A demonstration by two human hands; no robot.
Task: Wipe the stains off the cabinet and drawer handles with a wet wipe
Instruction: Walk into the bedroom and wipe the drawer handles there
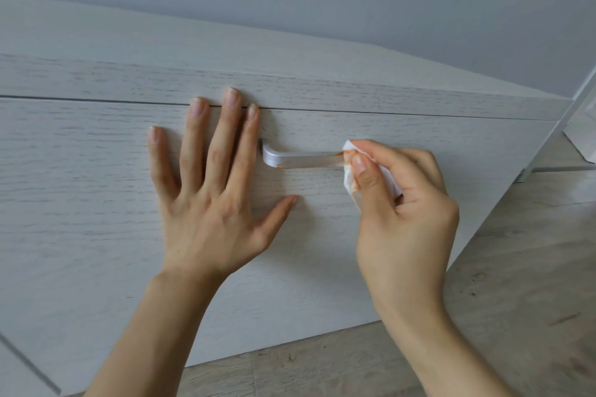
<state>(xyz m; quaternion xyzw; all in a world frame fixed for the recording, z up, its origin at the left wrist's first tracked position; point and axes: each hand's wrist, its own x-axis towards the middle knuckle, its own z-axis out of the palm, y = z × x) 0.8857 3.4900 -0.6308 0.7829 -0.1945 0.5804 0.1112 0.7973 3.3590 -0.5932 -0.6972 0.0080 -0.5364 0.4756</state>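
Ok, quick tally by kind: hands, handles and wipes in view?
Hands: 2, the left hand flat on the drawer front, the right hand gripping the wipe
Handles: 1, the silver handle
Wipes: 1, the white wet wipe
Total: 4

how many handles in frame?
1. A silver handle on the drawer front, between the flat left hand and the right hand, which holds a wet wipe over its right end. Others may lie out of view.

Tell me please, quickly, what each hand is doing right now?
Left hand: open, fingers flat on the drawer front.
Right hand: closed, pinching the wipe against the handle.
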